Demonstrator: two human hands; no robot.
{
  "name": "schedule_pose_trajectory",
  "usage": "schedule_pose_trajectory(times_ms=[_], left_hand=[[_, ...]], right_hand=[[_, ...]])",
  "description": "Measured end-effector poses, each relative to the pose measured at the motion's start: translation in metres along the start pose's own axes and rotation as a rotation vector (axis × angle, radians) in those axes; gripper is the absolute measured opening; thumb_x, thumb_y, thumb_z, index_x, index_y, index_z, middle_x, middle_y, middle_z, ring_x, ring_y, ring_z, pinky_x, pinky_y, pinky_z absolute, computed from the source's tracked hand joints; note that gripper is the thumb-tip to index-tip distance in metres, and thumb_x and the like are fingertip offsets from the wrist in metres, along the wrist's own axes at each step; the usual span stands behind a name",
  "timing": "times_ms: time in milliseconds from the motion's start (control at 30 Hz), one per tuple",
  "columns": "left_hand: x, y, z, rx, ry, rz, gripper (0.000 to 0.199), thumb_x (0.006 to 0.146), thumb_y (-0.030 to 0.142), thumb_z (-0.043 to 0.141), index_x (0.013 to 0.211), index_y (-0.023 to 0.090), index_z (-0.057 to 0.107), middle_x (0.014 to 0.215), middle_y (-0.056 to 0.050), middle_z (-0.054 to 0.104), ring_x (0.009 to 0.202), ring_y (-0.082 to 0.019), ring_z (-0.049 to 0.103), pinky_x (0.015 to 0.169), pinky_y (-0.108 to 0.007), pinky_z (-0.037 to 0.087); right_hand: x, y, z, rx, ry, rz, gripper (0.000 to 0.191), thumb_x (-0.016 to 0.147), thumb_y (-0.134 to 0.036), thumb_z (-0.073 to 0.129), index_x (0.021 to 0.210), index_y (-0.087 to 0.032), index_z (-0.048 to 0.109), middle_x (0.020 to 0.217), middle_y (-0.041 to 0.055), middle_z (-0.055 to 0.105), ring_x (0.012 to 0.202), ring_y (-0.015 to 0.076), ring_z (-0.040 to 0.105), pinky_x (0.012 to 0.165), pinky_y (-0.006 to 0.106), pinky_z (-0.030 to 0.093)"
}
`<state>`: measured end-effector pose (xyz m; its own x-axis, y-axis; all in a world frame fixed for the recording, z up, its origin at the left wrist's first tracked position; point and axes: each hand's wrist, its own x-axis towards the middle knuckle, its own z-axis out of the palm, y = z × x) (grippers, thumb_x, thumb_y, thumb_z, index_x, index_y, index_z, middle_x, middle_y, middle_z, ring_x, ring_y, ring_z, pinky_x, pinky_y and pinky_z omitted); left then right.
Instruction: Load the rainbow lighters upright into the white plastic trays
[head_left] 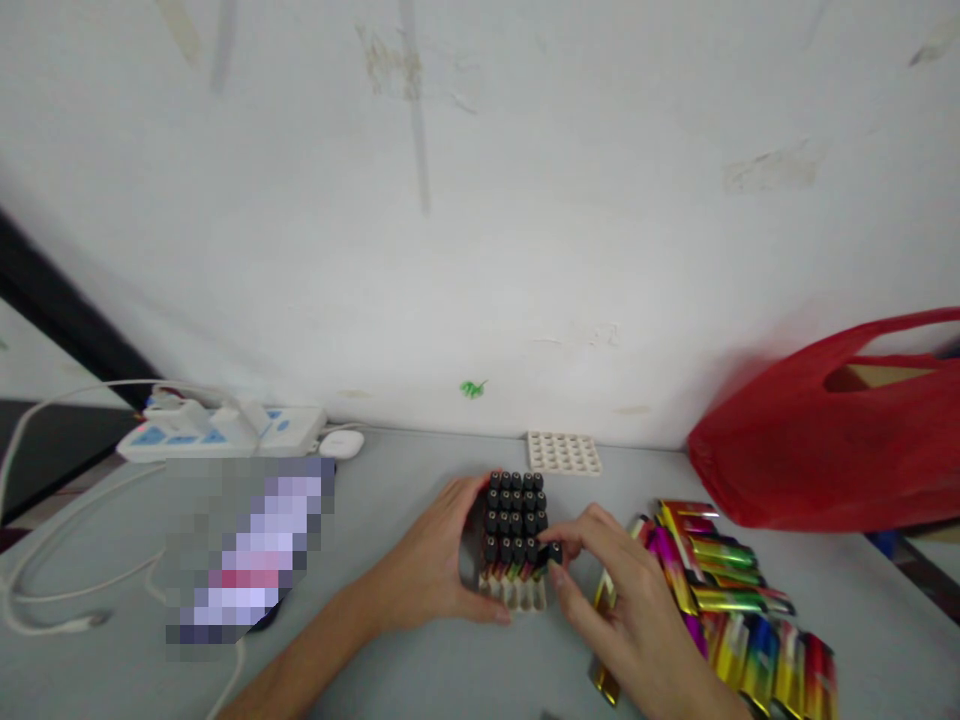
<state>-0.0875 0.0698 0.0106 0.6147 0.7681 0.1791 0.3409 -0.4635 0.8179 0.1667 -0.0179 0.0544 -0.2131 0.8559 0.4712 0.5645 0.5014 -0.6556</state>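
A pale tray (517, 597) with rows of holes stands in front of me, packed with upright black-topped lighters (515, 522); its nearest row of slots shows bare. My left hand (442, 550) curves round the tray's left side, thumb at the front edge and fingers behind, steadying it. At the tray's right front corner, my right hand (615, 590) pinches one black-topped lighter (555, 550) between thumb and fingers; its body is mostly hidden. Under and beside that hand lie loose shiny lighters (724, 600) in gold, red, green, blue and purple.
A second pale holed tray (564, 453) lies against the wall. To the right sits a red bag (832, 430). On the left are a white power strip (225, 432), a white charging case (341, 443), a phone with a blurred screen (259, 550) and loose white cables (52, 628).
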Motion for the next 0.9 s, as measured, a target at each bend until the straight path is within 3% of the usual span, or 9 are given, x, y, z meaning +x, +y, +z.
schedule_pose_trajectory(times_ms=[400,567,733,833,900], left_hand=[[0.001,-0.0031,-0.0003,0.012,-0.015,0.014,0.139,0.056,0.059,0.113,0.17,0.024,0.041,0.169,-0.021,0.05,0.156,-0.048,0.05,0.134,-0.062,0.038],[0.0003,-0.0034,-0.0001,0.007,-0.004,0.026,0.138,0.058,0.058,0.112,0.171,0.026,0.04,0.169,-0.02,0.051,0.155,-0.048,0.051,0.134,-0.064,0.038],[0.0006,-0.0016,0.0003,0.001,-0.001,0.022,0.137,0.057,0.058,0.112,0.17,0.024,0.042,0.167,-0.02,0.053,0.153,-0.048,0.052,0.133,-0.062,0.039],[0.0009,-0.0016,0.0002,0.003,0.0,0.013,0.139,0.055,0.058,0.113,0.17,0.023,0.042,0.167,-0.021,0.053,0.153,-0.048,0.052,0.133,-0.062,0.039],[0.0011,-0.0018,0.0001,0.004,0.0,0.008,0.138,0.056,0.059,0.113,0.169,0.023,0.043,0.167,-0.021,0.053,0.154,-0.047,0.052,0.133,-0.061,0.038]], right_hand=[[-0.0001,-0.0018,-0.0033,0.009,-0.003,-0.009,0.017,0.101,-0.011,0.063,0.107,-0.024,0.073,0.085,-0.0021,0.066,0.084,0.0189,0.066,0.076,0.028,0.049],[-0.0022,0.0026,0.0006,0.025,0.007,-0.009,0.014,0.105,-0.016,0.067,0.113,-0.026,0.073,0.084,-0.0038,0.066,0.083,0.017,0.067,0.078,0.027,0.05],[-0.0059,0.0039,0.0036,0.045,0.042,0.08,0.014,0.11,-0.026,0.069,0.124,-0.026,0.069,0.088,-0.0047,0.067,0.08,0.0155,0.069,0.077,0.026,0.051],[-0.0073,0.0036,0.0013,0.045,0.07,0.153,0.012,0.108,-0.033,0.07,0.105,-0.025,0.062,0.081,-0.0056,0.063,0.072,0.0151,0.064,0.069,0.025,0.049],[-0.0073,0.0033,-0.0024,0.047,-0.008,0.216,0.021,0.106,-0.036,0.07,0.094,-0.026,0.057,0.073,-0.0072,0.057,0.063,0.0141,0.059,0.06,0.025,0.043]])
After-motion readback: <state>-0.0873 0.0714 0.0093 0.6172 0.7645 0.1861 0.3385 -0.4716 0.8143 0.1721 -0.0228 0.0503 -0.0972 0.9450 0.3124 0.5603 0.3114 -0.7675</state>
